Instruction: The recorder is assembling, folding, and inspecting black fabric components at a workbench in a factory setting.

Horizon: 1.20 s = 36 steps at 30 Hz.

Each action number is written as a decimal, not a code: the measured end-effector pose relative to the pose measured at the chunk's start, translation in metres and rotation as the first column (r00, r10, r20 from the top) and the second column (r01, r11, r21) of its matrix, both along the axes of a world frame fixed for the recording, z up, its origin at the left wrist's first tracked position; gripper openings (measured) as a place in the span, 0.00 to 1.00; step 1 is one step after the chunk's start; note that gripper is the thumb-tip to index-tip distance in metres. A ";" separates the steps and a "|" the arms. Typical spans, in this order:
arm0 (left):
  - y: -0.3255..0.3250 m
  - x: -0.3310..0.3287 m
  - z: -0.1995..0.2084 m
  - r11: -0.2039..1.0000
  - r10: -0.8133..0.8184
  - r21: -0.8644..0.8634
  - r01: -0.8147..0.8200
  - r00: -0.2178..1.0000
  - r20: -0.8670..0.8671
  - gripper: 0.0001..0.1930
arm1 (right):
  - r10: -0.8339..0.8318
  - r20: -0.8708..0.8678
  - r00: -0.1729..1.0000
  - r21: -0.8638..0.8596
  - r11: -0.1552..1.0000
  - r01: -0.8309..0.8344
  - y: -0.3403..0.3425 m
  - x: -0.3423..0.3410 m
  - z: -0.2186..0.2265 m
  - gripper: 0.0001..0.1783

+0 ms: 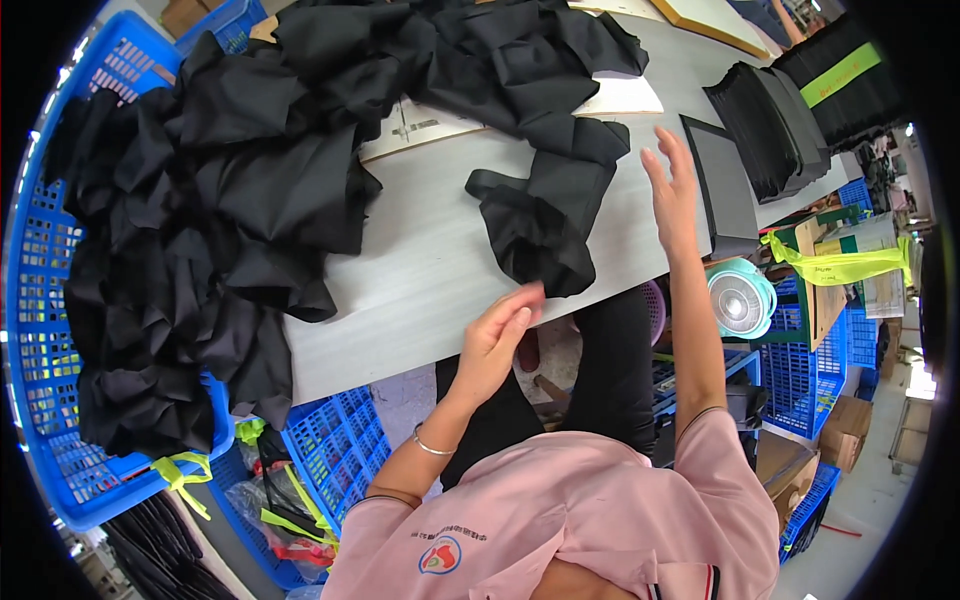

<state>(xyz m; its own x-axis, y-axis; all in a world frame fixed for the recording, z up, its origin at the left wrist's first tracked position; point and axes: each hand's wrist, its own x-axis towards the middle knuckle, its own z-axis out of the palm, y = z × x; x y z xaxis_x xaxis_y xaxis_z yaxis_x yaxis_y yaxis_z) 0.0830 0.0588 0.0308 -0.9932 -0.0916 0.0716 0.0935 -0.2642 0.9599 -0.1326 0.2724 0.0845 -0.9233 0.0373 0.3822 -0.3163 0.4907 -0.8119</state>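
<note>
On the grey tabletop (420, 250) in front of me lies a crumpled piece of black fabric (545, 215) with a loop at its left side. My left hand (497, 332) is at the table's near edge, its slightly blurred fingertips by the lower edge of that fabric. The fingers reach forward, thumb a little apart, and no cloth shows between them. To the right of the fabric, my right hand (674, 190) is raised over the table with fingers stretched and apart, holding nothing. It is nearest to a dark flat panel (722, 185).
A large heap of black fabric pieces (240, 170) covers the left and far table, spilling over a blue basket (45, 330). Stacked black panels (765, 130) stand at the right. Below them are a turquoise fan (741, 300), blue crates (805, 375) and a cardboard box (846, 432).
</note>
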 end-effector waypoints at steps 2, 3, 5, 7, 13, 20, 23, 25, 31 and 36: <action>-0.012 0.007 0.001 0.984 -0.100 0.174 0.039 0.929 0.357 0.17 | -0.072 0.033 0.997 -0.119 0.990 0.075 0.006 0.026 -0.010 0.18; -0.016 0.004 -0.002 0.993 0.069 0.074 -0.095 0.953 0.295 0.15 | -0.100 0.075 0.992 -0.214 0.970 0.114 0.005 0.046 -0.012 0.15; -0.019 -0.016 0.001 0.939 0.343 -0.102 -0.329 0.917 0.202 0.17 | -0.004 0.128 0.992 -0.362 0.931 0.051 0.013 0.085 -0.023 0.11; -0.014 -0.048 0.016 0.903 0.429 -0.075 -0.423 0.888 0.165 0.17 | 0.118 0.127 0.985 -0.453 0.890 -0.048 0.002 0.115 -0.017 0.07; -0.016 -0.089 0.011 0.972 0.076 0.207 -0.112 0.982 0.175 0.20 | 0.375 0.088 0.923 -0.126 0.923 -0.364 -0.036 0.121 0.008 0.19; -0.009 -0.086 -0.003 0.884 -0.349 0.385 0.265 0.922 0.167 0.15 | 0.407 0.396 0.823 -0.353 0.895 -0.273 -0.002 0.102 -0.043 0.09; -0.006 -0.089 -0.006 0.781 -0.449 0.565 0.267 0.869 0.209 0.15 | 0.564 0.487 0.667 -0.610 0.766 -0.203 0.019 0.088 -0.050 0.11; -0.004 -0.093 -0.011 0.735 -0.480 0.632 0.245 0.847 0.230 0.15 | 0.599 0.492 0.631 -0.641 0.740 -0.203 0.024 0.082 -0.049 0.10; 0.001 -0.097 0.010 0.804 -0.533 0.431 0.409 0.818 0.219 0.17 | 0.761 0.487 0.429 -0.756 0.613 -0.229 0.035 0.079 -0.023 0.11; 0.012 -0.087 0.008 0.870 -0.491 0.197 0.452 0.829 0.266 0.12 | 0.812 0.455 0.365 -0.804 0.551 -0.224 0.042 0.083 -0.039 0.11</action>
<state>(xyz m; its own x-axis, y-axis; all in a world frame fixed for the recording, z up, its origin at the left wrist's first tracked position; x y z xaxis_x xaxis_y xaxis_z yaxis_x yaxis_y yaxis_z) -0.0045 0.0711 0.0389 -0.8887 0.4052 -0.2147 -0.3568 -0.3169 0.8788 -0.0499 0.3142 0.0457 -0.6911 -0.6560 -0.3033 0.5078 -0.1422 -0.8496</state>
